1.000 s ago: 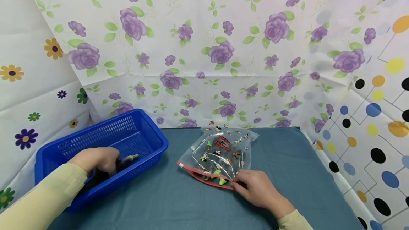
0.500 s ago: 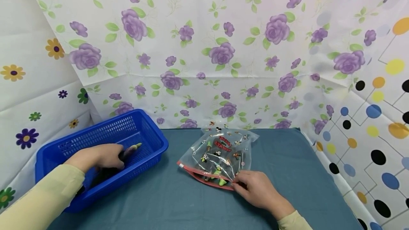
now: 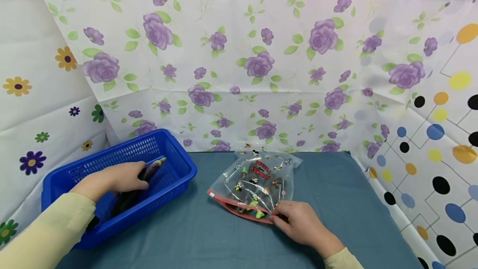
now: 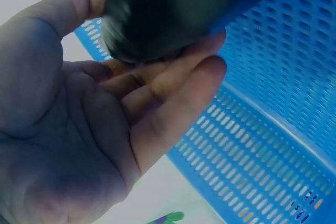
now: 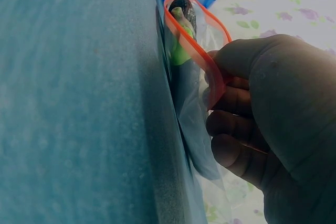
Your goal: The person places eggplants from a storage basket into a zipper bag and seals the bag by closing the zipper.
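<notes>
In the head view my left hand [image 3: 125,177] is inside the blue plastic basket [image 3: 168,150]. It grips a dark purple eggplant [image 3: 152,170] whose pale green stem points up and to the right. The left wrist view has the eggplant's rounded dark end [image 4: 152,19] between thumb and fingers. My right hand [image 3: 300,221] pinches the red rim of a clear printed zip bag [image 3: 257,169] lying on the table. Through the bag's parted mouth, a bright green stem [image 5: 181,51] and dark vegetables show, partly hidden by the print.
A blue-green cloth [image 3: 209,244] covers the table. Flowered sheeting [image 3: 231,53] rises behind and dotted sheeting [image 3: 440,157] stands on the right. Another dark object [image 3: 92,223] sits at the basket's near left, mostly behind my sleeve and the basket wall.
My left hand has risen a little in the basket with the eggplant, and more of its dark body shows. The right hand and the bag have stayed put.
</notes>
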{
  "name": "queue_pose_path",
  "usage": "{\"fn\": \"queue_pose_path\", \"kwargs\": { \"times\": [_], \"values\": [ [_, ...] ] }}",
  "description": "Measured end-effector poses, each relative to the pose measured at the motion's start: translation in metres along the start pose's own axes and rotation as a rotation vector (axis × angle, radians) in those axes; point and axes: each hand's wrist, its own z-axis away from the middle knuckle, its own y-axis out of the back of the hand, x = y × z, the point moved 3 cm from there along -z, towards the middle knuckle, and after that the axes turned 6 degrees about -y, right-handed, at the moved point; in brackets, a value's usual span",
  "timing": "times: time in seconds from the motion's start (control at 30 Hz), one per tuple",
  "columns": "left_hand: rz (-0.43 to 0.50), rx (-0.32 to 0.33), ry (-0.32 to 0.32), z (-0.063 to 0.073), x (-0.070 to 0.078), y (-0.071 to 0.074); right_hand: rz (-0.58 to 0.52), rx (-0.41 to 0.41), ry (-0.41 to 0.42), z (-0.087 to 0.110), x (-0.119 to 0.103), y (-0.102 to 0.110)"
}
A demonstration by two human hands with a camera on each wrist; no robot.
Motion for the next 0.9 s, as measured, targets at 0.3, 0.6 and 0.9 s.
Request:
{"fn": "queue_pose_path", "kwargs": {
  "times": [0.3, 0.6, 0.9],
  "values": [
    [0.034, 0.101, -0.025, 0.004, 0.013, 0.01, -0.008, -0.007, -0.005, -0.001, -0.001, 0.0],
    [-0.004, 0.174, -0.061, 0.003, 0.031, 0.022, 0.005, -0.014, -0.017, 0.0, 0.0, -0.001],
    [-0.055, 0.268, -0.136, 0.002, 0.042, 0.027, 0.004, -0.015, -0.016, 0.0, 0.0, -0.002]
  ]
}}
